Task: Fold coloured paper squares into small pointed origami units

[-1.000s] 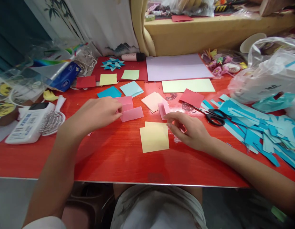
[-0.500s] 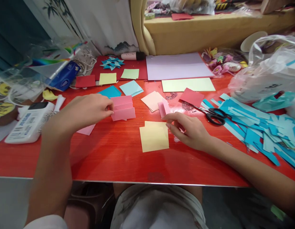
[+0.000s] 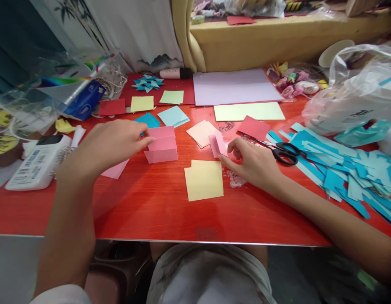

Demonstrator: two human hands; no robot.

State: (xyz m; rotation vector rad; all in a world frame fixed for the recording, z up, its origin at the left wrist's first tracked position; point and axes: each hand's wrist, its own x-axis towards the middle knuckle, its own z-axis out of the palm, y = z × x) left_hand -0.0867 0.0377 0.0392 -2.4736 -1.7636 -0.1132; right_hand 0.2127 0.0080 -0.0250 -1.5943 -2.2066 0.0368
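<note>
My left hand (image 3: 121, 137) has its thumb and forefinger closed at the left edge of a creased pink paper (image 3: 163, 143), which stands partly folded on the red table. At the centre right my right hand (image 3: 254, 162) is open, thumb and forefinger apart. Its thumb tip is beside a small folded pink paper (image 3: 216, 145). Yellow paper squares (image 3: 204, 182) lie in front, between the hands. Peach paper squares (image 3: 200, 133) are just behind the folded pink piece. Another pink sheet (image 3: 116, 169) lies partly beneath my left wrist.
Black-handled scissors (image 3: 285, 153) rest beside a heap of blue paper strips (image 3: 347, 169) on the right. A white bottle (image 3: 39, 162) lies at the left. Behind are blue squares (image 3: 173, 116), a lilac sheet (image 3: 236, 86) and a blue paper star (image 3: 147, 83). A plastic bag (image 3: 359, 93) stands far right.
My right thumb and forefinger have parted and drawn slightly right, away from the small folded pink paper. The creased pink paper at my left hand has shifted slightly towards me.
</note>
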